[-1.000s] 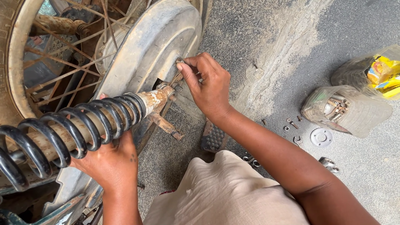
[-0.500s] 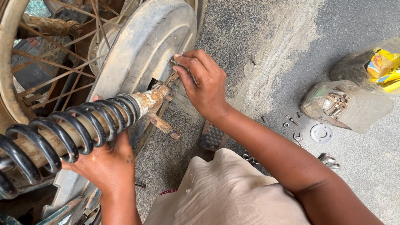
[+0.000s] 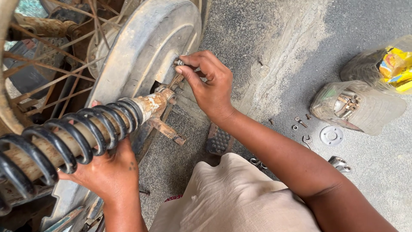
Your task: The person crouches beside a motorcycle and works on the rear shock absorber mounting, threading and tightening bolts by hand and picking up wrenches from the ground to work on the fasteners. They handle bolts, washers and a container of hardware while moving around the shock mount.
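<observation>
A rusty shock absorber with a black coil spring (image 3: 73, 137) runs from the lower left up to the grey drum of a spoked motorcycle wheel (image 3: 141, 56). My left hand (image 3: 107, 172) grips the absorber from below, under the spring. Pinched in the fingers of my right hand (image 3: 210, 83) is a small bolt (image 3: 178, 62) at the drum's edge, just above the absorber's rusty lower end (image 3: 156, 102).
On the asphalt at right lie two clear plastic bags, one with metal parts (image 3: 356, 105) and one with yellow packets (image 3: 390, 64). Loose bolts, a round washer plate (image 3: 331, 135) and small spanners (image 3: 309, 144) lie near them. A black footrest (image 3: 219, 139) sits beside my knee.
My right hand has slid left and up along the drum's edge with the bolt. The view has shifted slightly; my left hand keeps its grip on the absorber.
</observation>
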